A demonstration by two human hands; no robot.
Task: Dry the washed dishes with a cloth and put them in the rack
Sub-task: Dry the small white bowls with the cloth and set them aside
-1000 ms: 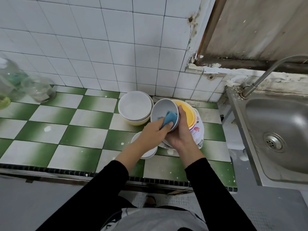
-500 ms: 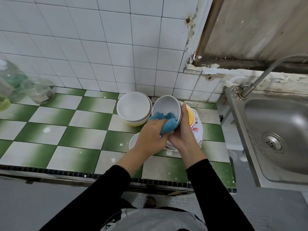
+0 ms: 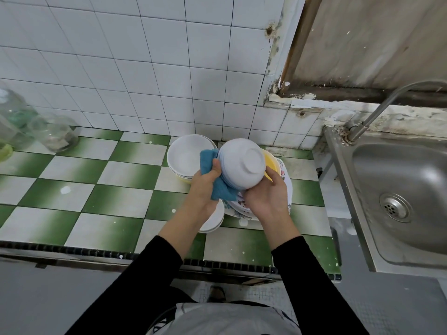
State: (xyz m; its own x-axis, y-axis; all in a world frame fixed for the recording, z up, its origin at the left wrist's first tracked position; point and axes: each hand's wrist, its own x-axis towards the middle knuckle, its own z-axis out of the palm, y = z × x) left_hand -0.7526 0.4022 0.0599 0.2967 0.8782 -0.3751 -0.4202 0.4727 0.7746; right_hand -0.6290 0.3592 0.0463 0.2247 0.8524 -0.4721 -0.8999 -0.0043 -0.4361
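Observation:
A white bowl (image 3: 242, 163) is held above the counter, tipped so its base ring faces me. My right hand (image 3: 267, 197) grips it from below on the right. My left hand (image 3: 205, 187) holds a blue cloth (image 3: 219, 187) against the bowl's left side and rim. Behind the bowl stands a stack of white bowls (image 3: 185, 158). A yellow bowl (image 3: 272, 162) rests on flowered plates (image 3: 285, 180) just behind my right hand. Another small white dish (image 3: 214, 221) lies under my left wrist. No rack shows in the head view.
The green and white checked counter (image 3: 96, 189) runs to the left, with glass jars (image 3: 53, 132) at its far left by the tiled wall. A steel sink (image 3: 406, 189) with a tap (image 3: 377, 110) lies to the right.
The bowl has turned over: its inside faced me before, now its base does. The blue cloth moved from inside the bowl to its outer left side. Both hands rose slightly.

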